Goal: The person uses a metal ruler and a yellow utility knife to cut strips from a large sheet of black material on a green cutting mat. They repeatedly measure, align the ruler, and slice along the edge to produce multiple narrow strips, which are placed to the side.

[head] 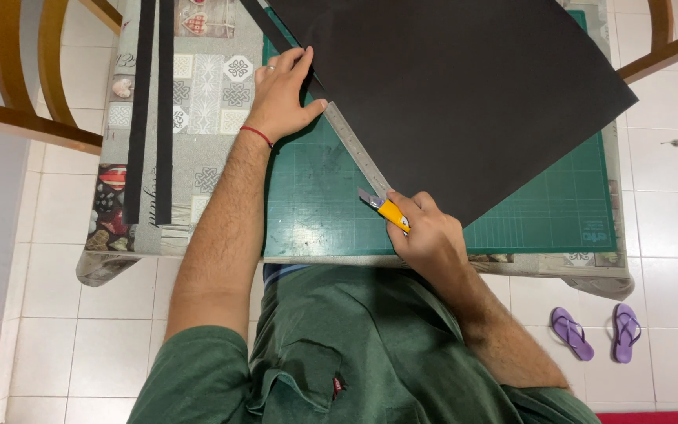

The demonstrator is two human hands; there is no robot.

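**Knife at the ruler's near end, black sheet under it**

We see our right hand (427, 232) at lower centre of the frame, closed around a yellow utility knife (386, 210) whose blade end sits against the metal ruler (355, 148). Our left hand (282, 93), upper centre, lies flat with fingers spread, pressing the ruler's far end down and gripping nothing. The black sheet (464, 94) fills the upper right, its edge under the ruler. We judge it thin, light and easily creased, likely to slide unless pinned; best handled flat by its edges. It rests on a green cutting mat (315, 212) over a patterned tablecloth (213, 86), with two black strips (152, 110) at upper left. Pale floor tiles (80, 345), purple sandals (598, 334) lower right
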